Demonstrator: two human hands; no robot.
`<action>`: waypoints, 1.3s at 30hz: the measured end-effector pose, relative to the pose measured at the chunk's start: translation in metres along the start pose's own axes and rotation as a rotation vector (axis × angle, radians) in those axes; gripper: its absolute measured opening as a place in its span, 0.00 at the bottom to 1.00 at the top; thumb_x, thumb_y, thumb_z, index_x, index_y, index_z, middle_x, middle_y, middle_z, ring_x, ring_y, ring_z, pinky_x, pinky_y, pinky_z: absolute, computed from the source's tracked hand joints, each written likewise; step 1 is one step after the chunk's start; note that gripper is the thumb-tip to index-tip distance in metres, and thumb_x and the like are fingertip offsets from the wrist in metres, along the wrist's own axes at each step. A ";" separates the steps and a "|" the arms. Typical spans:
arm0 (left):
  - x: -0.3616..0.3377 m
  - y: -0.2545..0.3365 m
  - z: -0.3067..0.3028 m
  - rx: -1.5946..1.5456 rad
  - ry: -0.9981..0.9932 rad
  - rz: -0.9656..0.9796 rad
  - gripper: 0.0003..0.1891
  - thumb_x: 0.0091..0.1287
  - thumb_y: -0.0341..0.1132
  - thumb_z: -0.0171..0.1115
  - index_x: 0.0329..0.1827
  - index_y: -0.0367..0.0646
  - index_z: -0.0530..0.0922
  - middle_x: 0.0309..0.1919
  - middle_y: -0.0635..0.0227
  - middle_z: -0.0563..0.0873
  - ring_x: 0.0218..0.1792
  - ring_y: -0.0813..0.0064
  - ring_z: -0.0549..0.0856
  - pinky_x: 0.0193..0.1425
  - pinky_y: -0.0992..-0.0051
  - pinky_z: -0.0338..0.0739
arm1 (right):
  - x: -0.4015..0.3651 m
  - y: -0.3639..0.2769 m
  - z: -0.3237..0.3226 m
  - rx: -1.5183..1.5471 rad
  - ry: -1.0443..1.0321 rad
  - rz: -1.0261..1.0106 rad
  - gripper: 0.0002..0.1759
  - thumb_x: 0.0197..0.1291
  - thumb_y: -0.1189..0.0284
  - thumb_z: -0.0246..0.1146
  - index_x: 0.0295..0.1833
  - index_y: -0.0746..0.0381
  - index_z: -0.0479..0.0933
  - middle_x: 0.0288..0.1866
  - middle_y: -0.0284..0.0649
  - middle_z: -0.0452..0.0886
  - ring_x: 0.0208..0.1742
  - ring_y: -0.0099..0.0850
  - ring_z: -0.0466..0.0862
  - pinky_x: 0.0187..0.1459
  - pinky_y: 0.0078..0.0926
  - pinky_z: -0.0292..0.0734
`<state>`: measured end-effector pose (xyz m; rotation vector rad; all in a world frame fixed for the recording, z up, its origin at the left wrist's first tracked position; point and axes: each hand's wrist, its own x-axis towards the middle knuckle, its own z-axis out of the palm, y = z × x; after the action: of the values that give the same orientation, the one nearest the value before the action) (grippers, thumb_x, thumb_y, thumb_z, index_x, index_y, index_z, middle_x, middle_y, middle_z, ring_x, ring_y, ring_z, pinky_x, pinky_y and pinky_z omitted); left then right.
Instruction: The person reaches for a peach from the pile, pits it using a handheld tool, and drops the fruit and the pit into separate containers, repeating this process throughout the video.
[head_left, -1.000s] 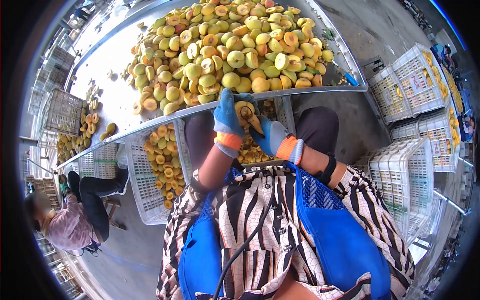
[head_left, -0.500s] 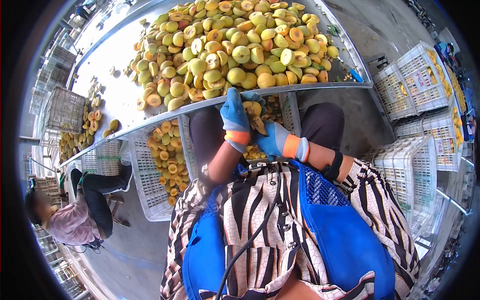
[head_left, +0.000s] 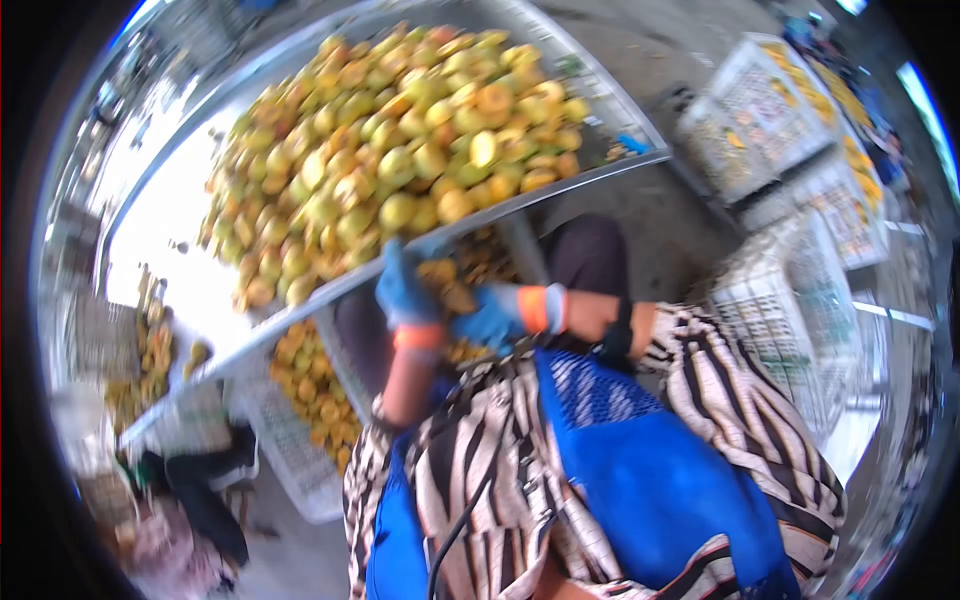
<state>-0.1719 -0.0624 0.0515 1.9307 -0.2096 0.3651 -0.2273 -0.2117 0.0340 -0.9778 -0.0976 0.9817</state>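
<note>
My left hand (head_left: 404, 288), in a blue and grey glove with an orange cuff, is closed around a peach half (head_left: 437, 271) just below the table's near edge. My right hand (head_left: 490, 318), gloved alike, is closed against the lower side of that fruit. A brownish piece shows between the hands, too blurred to name. Beyond them a large heap of halved yellow-green peaches (head_left: 400, 150) lies on the metal-rimmed table (head_left: 580, 182). Beneath my hands, between my knees, more fruit pieces (head_left: 488, 252) show in a container.
Left of my knees stands a white crate (head_left: 295, 470) with peach halves (head_left: 310, 385). At right are white crates (head_left: 755, 130), some holding yellow fruit, and another crate (head_left: 775, 310) nearer me. A blue object (head_left: 633, 144) lies in the table's corner. A seated person (head_left: 175, 550) is at lower left.
The whole view has turned and blurred, so the table and heap sit further left and tilt more. Both hands remain together at the peach half below the table edge.
</note>
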 end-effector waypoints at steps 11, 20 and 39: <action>0.009 0.055 0.032 -0.853 -0.298 -0.454 0.28 0.73 0.53 0.47 0.25 0.37 0.79 0.22 0.61 0.83 0.19 0.70 0.80 0.26 0.75 0.76 | -0.030 -0.003 -0.002 -1.288 0.586 -0.386 0.12 0.59 0.60 0.57 0.40 0.57 0.76 0.27 0.39 0.78 0.28 0.38 0.79 0.31 0.35 0.74; 0.013 0.068 0.021 -0.923 -0.257 -0.308 0.29 0.76 0.50 0.40 0.26 0.36 0.79 0.21 0.61 0.84 0.20 0.71 0.81 0.29 0.74 0.76 | -0.031 -0.029 0.025 -0.692 0.471 -0.115 0.12 0.60 0.59 0.58 0.41 0.57 0.75 0.26 0.38 0.77 0.27 0.36 0.79 0.31 0.36 0.74; 0.005 0.039 0.005 -0.896 -0.398 -0.382 0.28 0.74 0.51 0.46 0.33 0.31 0.82 0.28 0.58 0.86 0.27 0.70 0.85 0.35 0.74 0.79 | -0.055 -0.049 0.063 -0.360 0.391 0.088 0.11 0.58 0.63 0.64 0.36 0.60 0.75 0.21 0.36 0.75 0.13 0.24 0.71 0.14 0.25 0.67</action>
<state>-0.1791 -0.0819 0.0855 1.0911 -0.2081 -0.3389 -0.2575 -0.2203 0.1253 -1.5001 0.1004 0.8512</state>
